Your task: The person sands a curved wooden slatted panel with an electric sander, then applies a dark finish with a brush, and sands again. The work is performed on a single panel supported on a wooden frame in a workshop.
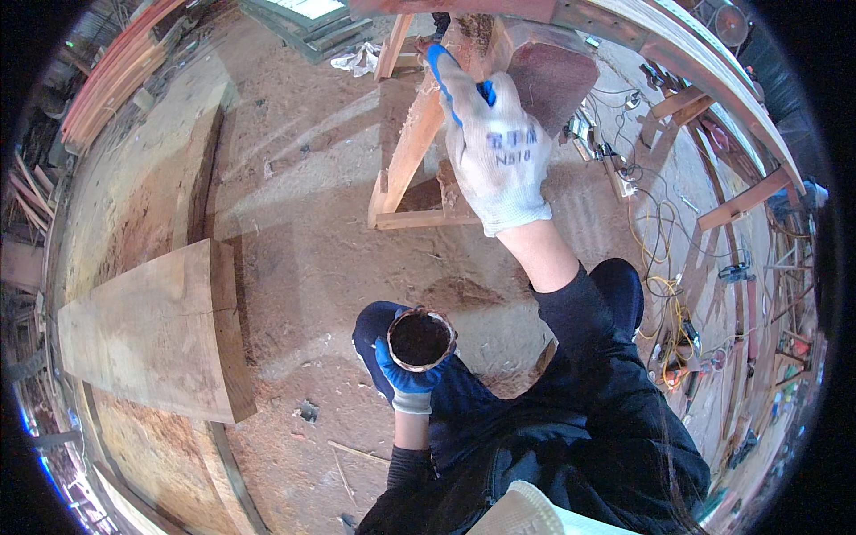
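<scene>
Holding: left hand [408,382], gloved, curled round the cup [452,339], which has dark contents [419,339].
Cup: lower centre of the frame, mouth up, rim whole in view, beside the left knee [368,326].
Right hand: gloved, upper centre, over the stand [408,169]; fingers partly bent, cannot tell whether they grip anything.
Panel: reddish [557,85], its rounded edge just right of the right hand.
Slab: at left [147,325], its cut edge facing the floor [303,187].
Room: floor spreads between slab and stand; cables [662,287] crowd the right side.
</scene>
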The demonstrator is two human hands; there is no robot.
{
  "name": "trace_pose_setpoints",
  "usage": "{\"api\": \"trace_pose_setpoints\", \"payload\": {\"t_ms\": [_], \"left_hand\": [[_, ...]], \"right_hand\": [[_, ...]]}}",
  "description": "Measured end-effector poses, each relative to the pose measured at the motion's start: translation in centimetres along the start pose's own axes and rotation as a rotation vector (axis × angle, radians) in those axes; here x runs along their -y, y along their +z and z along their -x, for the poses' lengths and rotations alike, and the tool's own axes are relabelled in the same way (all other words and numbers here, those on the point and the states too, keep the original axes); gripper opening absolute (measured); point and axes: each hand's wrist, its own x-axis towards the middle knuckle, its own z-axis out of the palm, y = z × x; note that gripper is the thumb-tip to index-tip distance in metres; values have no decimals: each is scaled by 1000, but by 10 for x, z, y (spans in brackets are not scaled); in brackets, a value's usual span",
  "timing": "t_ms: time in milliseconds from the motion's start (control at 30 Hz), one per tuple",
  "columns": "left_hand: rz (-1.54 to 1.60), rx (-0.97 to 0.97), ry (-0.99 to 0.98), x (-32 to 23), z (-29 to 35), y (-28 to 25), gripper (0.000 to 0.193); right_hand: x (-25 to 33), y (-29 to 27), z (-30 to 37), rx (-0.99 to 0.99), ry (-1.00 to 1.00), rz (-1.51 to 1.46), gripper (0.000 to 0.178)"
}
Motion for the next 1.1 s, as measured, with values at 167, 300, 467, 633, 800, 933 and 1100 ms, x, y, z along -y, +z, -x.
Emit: {"api": "trace_pose_setpoints", "payload": {"t_ms": [167, 300, 467, 633, 800, 933, 1100], "left_hand": [[-67, -57, 39, 2, -1, -7, 64], [-1, -16, 19, 4, 0, -3, 64], [-26, -1, 3, 5, 0, -1, 65], [-50, -23, -3, 3, -3, -6, 66], [-67, -49, 21, 2, -5, -5, 66], [-10, 21, -25, 0, -3, 3, 65], [-75, 6, 33, -2, -1, 2, 65]], "right_hand": [[-12, -2, -12, -173, -86, 21, 61], [-15, 4, -25, -128, -58, 70, 52], [-13, 11, -17, -63, -22, 157, 51], [-12, -8, -19, -140, -49, 38, 50], [1, -24, -36, 11, -18, 151, 58], [-5, -13, -23, -116, -65, 103, 42], [-9, -6, -26, -170, -66, 97, 45]]}}
